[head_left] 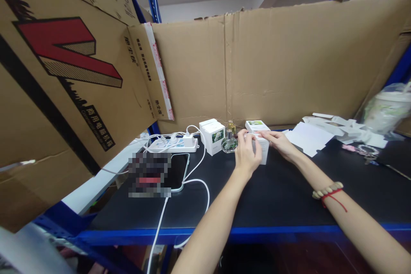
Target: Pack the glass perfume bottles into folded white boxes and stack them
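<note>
A small white box stands upright on the black tabletop, between my two hands. My left hand grips its near left side, fingers curled over the top edge. At its upper right edge are the fingers of my right hand, closed on the box; a bead bracelet with red string circles that wrist. Just left of my left hand is a glass bottle with a silver cap, with gold-topped bottles partly hidden behind it. Another white box with a green picture stands further left. Behind my hands a white box shows its green label.
White power strip with plugs and cables at the left; a phone lies near it. Flattened white cartons, keys and a bagged cup are at the right. Cardboard walls enclose the back and left.
</note>
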Motion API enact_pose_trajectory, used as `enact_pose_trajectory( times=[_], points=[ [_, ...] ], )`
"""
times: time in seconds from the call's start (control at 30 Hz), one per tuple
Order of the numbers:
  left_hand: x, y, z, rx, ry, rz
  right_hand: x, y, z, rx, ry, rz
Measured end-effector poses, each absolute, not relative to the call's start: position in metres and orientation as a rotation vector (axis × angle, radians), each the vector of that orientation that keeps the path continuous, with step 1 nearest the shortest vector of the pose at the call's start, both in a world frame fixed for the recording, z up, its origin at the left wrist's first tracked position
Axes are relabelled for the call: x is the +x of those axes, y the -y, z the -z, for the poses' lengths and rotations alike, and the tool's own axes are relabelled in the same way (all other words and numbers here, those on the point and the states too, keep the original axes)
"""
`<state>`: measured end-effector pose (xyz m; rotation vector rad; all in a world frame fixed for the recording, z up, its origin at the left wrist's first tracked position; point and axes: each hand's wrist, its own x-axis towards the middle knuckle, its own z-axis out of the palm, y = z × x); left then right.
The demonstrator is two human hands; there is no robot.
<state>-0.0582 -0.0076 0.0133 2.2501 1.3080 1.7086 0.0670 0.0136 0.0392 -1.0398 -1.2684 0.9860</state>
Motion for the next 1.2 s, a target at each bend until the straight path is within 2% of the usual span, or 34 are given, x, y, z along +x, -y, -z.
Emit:
enact_pose_trajectory(
  times=[0.23,0.43,0.63,0.93,1.07,1.2],
  points=[
    [-0.054,0.003,-0.009,2.337,-1.327,-1.75,0.069,-0.018,-0.036,-1.093,1.286,-0.952],
    [-0.056,0.005,-0.011,2.357,-1.398,-1.648,0.07,-0.019,-0.034,-1.117,1.331,-0.938],
    [-0.056,0.009,-0.017,2.149,-1.576,-1.571,0.074,-0.023,-0.026,-1.094,1.502,-0.835],
    [-0.06,0.0,-0.027,1.287,-1.633,-1.695,0.07,-0.002,-0.034,-1.036,1.75,-1.318],
    [-0.056,0.002,-0.028,1.241,-1.545,-1.662,0.066,0.004,-0.035,-1.189,1.917,-1.514],
    [-0.053,0.004,-0.027,1.29,-1.486,-1.704,0.067,0.002,-0.031,-1.248,1.965,-1.489]
  ],
)
